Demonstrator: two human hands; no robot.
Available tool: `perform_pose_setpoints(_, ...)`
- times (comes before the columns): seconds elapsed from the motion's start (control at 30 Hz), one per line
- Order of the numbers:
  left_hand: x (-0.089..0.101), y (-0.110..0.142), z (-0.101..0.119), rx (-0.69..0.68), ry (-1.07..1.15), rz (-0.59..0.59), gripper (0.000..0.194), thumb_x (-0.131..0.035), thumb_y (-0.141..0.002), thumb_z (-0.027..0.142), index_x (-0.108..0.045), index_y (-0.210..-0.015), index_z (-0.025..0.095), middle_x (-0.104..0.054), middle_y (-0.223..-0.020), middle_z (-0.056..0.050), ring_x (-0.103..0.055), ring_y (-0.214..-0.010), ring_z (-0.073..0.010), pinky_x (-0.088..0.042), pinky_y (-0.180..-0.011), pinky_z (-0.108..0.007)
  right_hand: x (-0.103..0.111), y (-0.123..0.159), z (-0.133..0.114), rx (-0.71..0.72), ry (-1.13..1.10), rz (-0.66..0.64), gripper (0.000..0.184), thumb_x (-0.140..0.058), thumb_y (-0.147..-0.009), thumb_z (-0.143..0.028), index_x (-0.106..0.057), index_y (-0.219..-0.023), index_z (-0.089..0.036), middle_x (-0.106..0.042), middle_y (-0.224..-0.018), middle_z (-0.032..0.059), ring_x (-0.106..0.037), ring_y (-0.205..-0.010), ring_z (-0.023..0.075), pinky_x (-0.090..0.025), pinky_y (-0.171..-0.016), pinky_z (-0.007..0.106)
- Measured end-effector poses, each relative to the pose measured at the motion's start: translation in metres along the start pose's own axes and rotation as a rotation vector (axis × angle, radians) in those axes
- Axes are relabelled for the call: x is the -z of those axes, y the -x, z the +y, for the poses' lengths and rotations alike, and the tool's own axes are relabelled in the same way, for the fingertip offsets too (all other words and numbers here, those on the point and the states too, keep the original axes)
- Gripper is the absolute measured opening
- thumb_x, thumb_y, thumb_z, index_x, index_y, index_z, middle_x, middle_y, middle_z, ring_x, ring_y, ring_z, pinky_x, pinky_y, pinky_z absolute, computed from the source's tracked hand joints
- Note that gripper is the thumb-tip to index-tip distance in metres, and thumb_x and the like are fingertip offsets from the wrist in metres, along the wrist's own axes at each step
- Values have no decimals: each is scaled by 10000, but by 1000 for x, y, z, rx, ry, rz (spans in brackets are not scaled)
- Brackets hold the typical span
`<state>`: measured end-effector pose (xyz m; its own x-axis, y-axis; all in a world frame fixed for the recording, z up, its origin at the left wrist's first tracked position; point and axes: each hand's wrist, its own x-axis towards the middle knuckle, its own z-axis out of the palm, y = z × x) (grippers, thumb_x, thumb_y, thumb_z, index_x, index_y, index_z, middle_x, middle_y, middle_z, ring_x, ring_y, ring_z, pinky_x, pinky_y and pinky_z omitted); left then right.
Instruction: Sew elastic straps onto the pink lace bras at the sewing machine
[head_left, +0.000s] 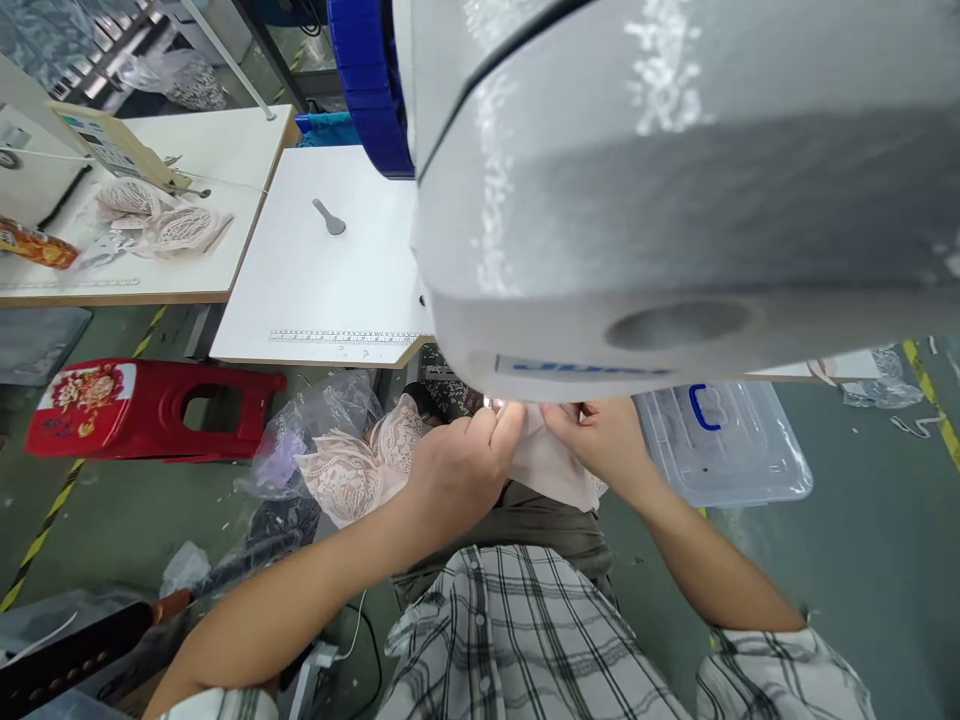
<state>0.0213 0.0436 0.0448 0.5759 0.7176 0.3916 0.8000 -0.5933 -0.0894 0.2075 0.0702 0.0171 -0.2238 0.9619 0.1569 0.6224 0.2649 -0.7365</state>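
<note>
A pale pink lace bra (349, 478) hangs at the front edge of the sewing machine, its cups to the left of my left hand (461, 455). That hand is closed, thumb and fingers pinching the bra's cloth just under the machine head (637, 230). On the other side my right hand (604, 440) is closed too, pinching the bra's plain beige part (551, 468), which drapes down over my lap. The bulky white machine head hides the needle area, and most fingertips are partly covered by it.
A white table (322, 285) with a printed ruler bears a grey tool (328, 217). Further left, another table holds more bras (169, 220) and an orange packet (34, 243). A red stool (157, 410) stands on the floor; a clear lidded box (727, 450) is at right.
</note>
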Motion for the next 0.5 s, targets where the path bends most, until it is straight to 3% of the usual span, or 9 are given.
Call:
perform_pose_setpoints(0.13, 0, -5, 3, 39, 7, 40, 207, -446, -844, 25, -591, -843, 174, -502, -528, 18, -480, -418, -129, -276, -411, -283, 5, -16, 3, -11, -86, 8, 154, -551, -795, -229, -543, -642, -218, -604, -827, 59, -590, -870, 223, -505, -741, 332)
perform_pose_setpoints(0.33, -1, -8, 3, 38, -6, 76, 209, -467, -821, 18, -557, -734, 186, -480, -504, 17, -462, -404, -134, -283, -402, -273, 12, -29, 5, 39, -119, -55, 185, -559, -741, -210, -457, -586, -211, -583, -834, 60, -555, -747, 189, -487, -642, 311)
perform_pose_setpoints(0.5, -2, -5, 2, 46, 27, 72, 209, -465, -831, 18, -569, -760, 186, -496, -511, 19, -474, -421, -139, -292, -414, -278, 16, -29, 1, 103, -197, -38, 102, -545, -767, -177, -589, -687, -222, -645, -902, 66, -627, -942, 239, -542, -824, 359)
